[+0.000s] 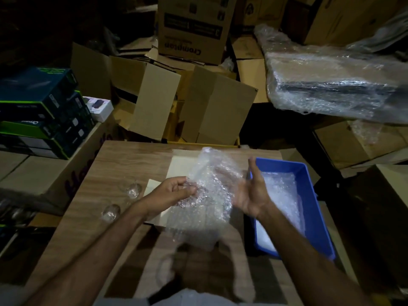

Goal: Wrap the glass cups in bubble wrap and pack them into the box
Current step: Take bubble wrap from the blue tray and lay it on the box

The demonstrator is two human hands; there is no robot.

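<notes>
- Risk: the wrap (205, 195) hangs loosely over the box (176, 166); whether a cup is inside it cannot be told, and one could slip out.
- Left hand (174, 191) pinches the wrap's edge; right hand (249, 193) is spread against its other side.
- Two cups (132, 189) stand on the desk (123, 164), just left of the left hand.
</notes>
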